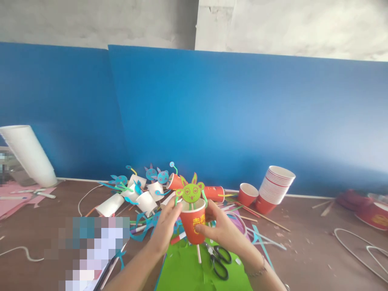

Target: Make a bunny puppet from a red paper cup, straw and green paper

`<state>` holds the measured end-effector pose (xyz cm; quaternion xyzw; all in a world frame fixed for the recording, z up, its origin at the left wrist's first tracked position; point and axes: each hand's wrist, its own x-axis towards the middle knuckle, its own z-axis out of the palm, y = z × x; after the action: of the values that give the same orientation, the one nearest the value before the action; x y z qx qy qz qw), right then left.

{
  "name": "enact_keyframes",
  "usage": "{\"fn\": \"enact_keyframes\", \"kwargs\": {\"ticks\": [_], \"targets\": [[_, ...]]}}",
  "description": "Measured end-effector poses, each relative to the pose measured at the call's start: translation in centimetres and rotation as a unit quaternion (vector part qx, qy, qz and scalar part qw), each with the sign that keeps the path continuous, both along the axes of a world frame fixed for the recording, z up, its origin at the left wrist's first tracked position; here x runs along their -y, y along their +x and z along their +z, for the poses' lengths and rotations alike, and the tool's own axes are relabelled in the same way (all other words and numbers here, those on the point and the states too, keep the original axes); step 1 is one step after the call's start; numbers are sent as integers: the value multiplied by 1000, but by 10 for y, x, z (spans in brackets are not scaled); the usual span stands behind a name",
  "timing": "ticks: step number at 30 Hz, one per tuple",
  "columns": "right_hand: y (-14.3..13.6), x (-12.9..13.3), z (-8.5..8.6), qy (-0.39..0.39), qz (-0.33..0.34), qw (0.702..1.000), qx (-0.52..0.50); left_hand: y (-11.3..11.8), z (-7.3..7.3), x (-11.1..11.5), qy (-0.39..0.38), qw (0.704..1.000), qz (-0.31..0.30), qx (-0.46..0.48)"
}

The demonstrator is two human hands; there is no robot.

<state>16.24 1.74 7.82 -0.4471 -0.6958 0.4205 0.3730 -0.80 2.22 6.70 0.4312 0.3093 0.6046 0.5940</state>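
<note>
A red paper cup (188, 228) with yellow characters is held upright between both hands above a green sheet. My left hand (166, 226) grips the cup's left side near the rim, its fingers partly hidden behind it. My right hand (222, 226) has its thumb on the front of the cup and its fingers at the right side. A green paper animal face (192, 193) with long ears stands over the cup's opening, with green bent straws at either side. A pale stick (199, 254) pokes out below the cup. Black-handled scissors (219, 258) lie on the green sheet (182, 270) under the hands.
White cups (110, 205) with blue paper animals lie in a heap behind and left. Stacked red cups (274, 188) lean at the right, beside a single red cup (248, 195). A tall white cup stack (28, 155) stands far left. Sticks, straws and cables lie on the brown table (291, 258).
</note>
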Motion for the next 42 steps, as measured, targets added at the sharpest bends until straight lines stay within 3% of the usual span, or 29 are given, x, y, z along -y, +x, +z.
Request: {"fn": "enact_keyframes", "kwargs": {"ticks": [3,6,13,20,23,26,34,38,42], "targets": [[-1,1,2,-5,11,1000,-14,4,1,3,19,998,-57,12],[0,-2,6,-7,33,997,-69,5,-5,0,21,998,-63,5],[5,-13,3,-3,-116,985,-127,4,-16,-5,-6,997,-80,0],[6,-11,-4,75,-151,985,-46,5,-11,-1,-23,998,-56,-3],[7,-11,-3,70,-159,985,-18,5,-15,-3,-26,998,-62,9],[7,-12,-4,52,-175,982,-55,6,-18,-3,-17,996,-83,30],[4,-14,-5,15,-158,978,-134,5,-11,-2,-36,992,-107,56],[3,-13,-5,37,-120,986,-110,2,-11,-5,-44,993,-99,42],[2,-11,-7,47,-129,986,-94,1,-9,-3,-67,993,-85,44]]}}
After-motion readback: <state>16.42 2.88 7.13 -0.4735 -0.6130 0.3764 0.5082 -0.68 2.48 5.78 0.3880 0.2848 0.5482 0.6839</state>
